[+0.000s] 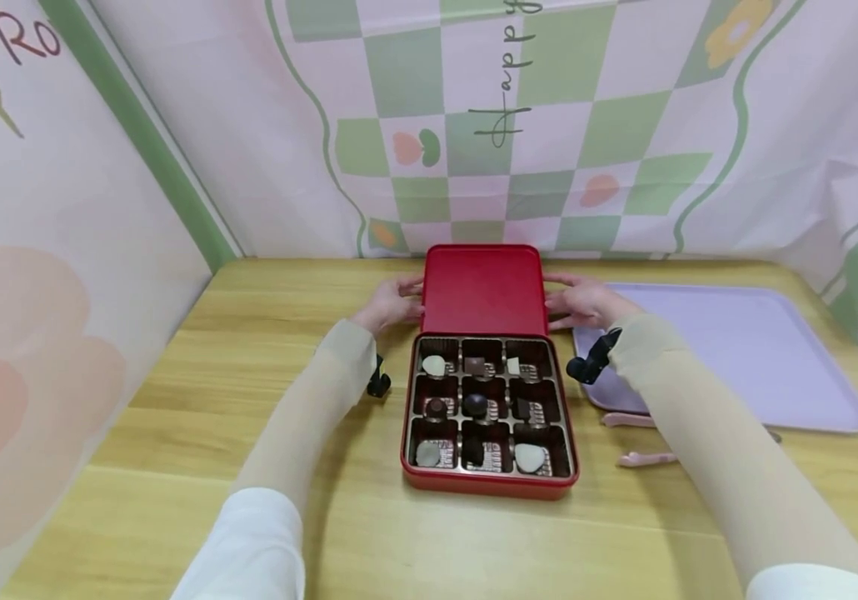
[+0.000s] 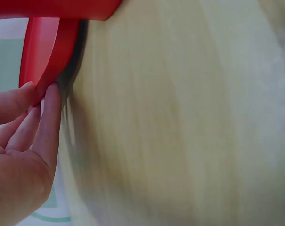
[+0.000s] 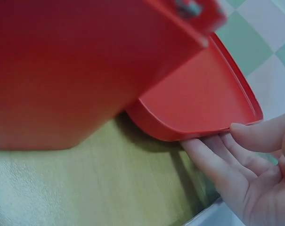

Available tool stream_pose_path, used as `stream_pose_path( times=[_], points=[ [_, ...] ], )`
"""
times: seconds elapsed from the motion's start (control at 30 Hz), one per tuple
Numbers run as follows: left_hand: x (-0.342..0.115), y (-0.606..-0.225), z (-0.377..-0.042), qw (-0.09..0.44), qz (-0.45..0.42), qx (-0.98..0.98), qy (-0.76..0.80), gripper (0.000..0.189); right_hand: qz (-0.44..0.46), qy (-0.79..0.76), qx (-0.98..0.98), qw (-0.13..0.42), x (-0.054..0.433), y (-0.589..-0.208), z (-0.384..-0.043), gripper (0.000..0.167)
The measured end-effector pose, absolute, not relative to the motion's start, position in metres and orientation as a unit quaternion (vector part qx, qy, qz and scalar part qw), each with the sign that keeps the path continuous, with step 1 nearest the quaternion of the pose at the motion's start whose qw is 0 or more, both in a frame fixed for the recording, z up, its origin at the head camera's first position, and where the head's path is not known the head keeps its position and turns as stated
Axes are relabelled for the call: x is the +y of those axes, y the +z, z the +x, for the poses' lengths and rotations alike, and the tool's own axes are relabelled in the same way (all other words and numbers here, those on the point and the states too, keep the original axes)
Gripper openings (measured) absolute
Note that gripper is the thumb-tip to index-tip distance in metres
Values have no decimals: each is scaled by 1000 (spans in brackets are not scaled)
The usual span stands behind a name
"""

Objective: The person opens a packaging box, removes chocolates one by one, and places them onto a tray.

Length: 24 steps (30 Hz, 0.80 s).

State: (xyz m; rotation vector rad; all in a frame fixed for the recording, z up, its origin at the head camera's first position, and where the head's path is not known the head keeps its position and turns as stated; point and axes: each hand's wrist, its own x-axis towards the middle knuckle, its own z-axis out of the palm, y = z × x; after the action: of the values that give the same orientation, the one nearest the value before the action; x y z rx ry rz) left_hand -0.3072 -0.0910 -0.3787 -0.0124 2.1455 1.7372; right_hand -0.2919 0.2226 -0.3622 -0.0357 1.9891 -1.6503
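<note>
A red lid [image 1: 483, 287] lies behind a red chocolate box [image 1: 489, 483], its inner side facing up. By the lid's left edge, my left hand [image 1: 390, 305] pinches the rim between thumb and fingers. My right hand [image 1: 585, 300] grips the opposite edge. In the right wrist view the thumb sits on top of the lid's rim [image 3: 166, 132], with the fingers beneath. The left wrist view has the lid [image 2: 62, 52] tilted up off the table. Dark and white chocolates [image 1: 476, 406] sit singly in the compartments of the box's brown insert.
A lilac tray [image 1: 736, 342] lies at the right, partly behind my right forearm. Two pink handles [image 1: 646, 459] show on the table beside it, partly covered by that arm. A checkered cloth [image 1: 474, 125] hangs along the wooden table's [image 1: 249, 333] back edge.
</note>
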Motion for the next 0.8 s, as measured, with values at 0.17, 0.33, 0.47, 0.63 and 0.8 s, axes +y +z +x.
stream_pose_path(
  times=[0.17, 0.33, 0.47, 0.63, 0.8],
  points=[
    [-92, -384, -307, 190, -16, 756, 626, 67, -12, -597, 753, 277, 220, -365, -295, 69],
    [-94, -386, -308, 202, -19, 741, 640, 65, 1, -570, 774, 274, 218, -364, -296, 67],
    [-95, -385, -307, 202, -18, 732, 651, 62, 9, -565, 781, 265, 217, -362, -296, 65],
    [-95, -385, -307, 196, -22, 732, 653, 59, 13, -567, 785, 249, 217, -361, -296, 62],
    [-94, -389, -311, 182, -16, 748, 639, 56, 9, -569, 789, 232, 218, -362, -296, 59]
  ],
)
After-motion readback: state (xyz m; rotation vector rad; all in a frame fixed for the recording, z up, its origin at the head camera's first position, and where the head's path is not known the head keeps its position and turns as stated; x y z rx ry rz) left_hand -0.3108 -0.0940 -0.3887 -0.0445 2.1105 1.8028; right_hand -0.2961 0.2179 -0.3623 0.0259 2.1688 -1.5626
